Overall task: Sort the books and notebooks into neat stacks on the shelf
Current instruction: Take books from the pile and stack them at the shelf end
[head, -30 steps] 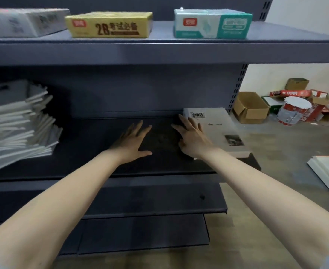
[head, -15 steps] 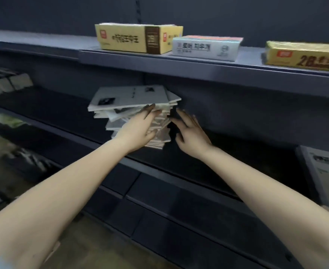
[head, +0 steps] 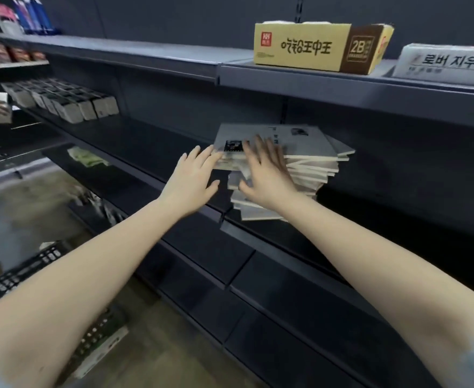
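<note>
- Head view: an untidy stack of books (head: 308,141) sits on the middle shelf (head: 151,141), its covers fanned out of line.
- The left hand (head: 193,180), fingers straight, touches the stack's left edge.
- The right hand (head: 266,172) lies spread flat against its front, gripping nothing.

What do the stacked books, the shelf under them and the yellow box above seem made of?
Stacked books: paper, matte grey covers, cream page edges showing. Shelf: likely painted sheet metal; thin folded lip, dull even sheen. Yellow box: printed cardboard, judging by folded flaps and creased corners.
</note>
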### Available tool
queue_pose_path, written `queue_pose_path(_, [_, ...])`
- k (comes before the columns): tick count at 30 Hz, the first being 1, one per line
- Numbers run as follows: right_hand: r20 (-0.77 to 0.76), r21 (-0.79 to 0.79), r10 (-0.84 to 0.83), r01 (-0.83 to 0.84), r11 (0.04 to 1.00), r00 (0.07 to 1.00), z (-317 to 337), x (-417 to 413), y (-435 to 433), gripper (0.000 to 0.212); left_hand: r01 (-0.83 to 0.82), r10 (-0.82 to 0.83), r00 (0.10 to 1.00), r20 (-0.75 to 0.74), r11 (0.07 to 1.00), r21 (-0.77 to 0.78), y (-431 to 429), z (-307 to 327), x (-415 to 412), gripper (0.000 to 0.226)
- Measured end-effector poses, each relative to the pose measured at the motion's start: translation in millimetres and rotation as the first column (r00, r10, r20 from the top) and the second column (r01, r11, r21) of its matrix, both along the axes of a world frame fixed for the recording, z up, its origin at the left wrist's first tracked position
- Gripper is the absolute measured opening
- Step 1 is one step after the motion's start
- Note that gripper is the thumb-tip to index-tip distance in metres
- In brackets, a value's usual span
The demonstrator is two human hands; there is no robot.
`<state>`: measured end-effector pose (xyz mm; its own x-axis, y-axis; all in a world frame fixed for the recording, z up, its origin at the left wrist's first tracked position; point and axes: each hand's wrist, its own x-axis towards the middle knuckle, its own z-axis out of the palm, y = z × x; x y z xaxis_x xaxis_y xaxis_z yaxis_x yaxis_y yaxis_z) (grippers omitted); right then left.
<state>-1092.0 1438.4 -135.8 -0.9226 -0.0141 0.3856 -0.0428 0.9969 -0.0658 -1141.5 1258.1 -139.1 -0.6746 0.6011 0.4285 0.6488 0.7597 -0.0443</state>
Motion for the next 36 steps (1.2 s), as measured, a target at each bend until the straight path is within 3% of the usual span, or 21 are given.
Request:
queue_pose_path(5, [-0.031, 0.165, -0.080, 0.084, 0.983, 0.996, -7.5, -13.1, 3.1, 0.083, 0.006, -0.006, 1.000, 0.026, 1.000, -0.013, -4.4, -0.7, -19.6, 0.062])
queue_pose_path(10, [-0.162, 0.145, -0.114, 0.138, 0.980, 0.980, -5.9, -6.9, 12.7, 0.070, 0.047, -0.048, 0.998, 0.041, 0.999, 0.024, 3.3, 1.9, -29.5, 0.061])
queue_pose_path(14, [-0.341, 0.143, -0.055, 0.110, 0.984, 0.938, -8.9, 11.5, 25.1, 0.054, 0.104, -0.106, 0.994, 0.037, 0.994, 0.041, 14.9, 2.9, -26.4, 0.060])
queue_pose_path(20, [-0.440, 0.236, 0.078, 0.032, 0.971, 0.895, -18.2, 47.2, 67.0, 0.035, 0.197, -0.197, 0.980, 0.003, 0.978, 0.072, 31.8, 2.7, -18.6, 0.059])
queue_pose_path(23, [-0.403, 0.175, 0.055, 0.019, 0.984, 0.914, -18.5, 65.8, 87.2, 0.051, 0.288, -0.287, 0.957, -0.032, 0.957, 0.046, 38.8, 2.3, -10.9, 0.056])
queue_pose_path(29, [-0.096, 0.004, -0.080, 0.080, 0.997, 0.992, -25.0, 98.8, 119.7, 0.069, 0.464, -0.459, 0.881, -0.114, 0.886, 0.024, 61.3, 10.6, 23.5, 0.044])
queue_pose_path(32, [-0.107, -0.132, -0.050, 0.036, 0.991, 0.993, -30.9, 116.7, 125.8, 0.066, 0.458, -0.456, 0.889, -0.046, 0.886, 0.069, 73.8, 7.7, 36.4, 0.039])
queue_pose_path(36, [-0.179, -0.181, -0.073, 0.040, 0.983, 0.981, -37.7, 132.4, 126.5, 0.054, 0.466, -0.469, 0.883, 0.016, 0.880, 0.089, 94.9, 1.6, 52.4, 0.040])
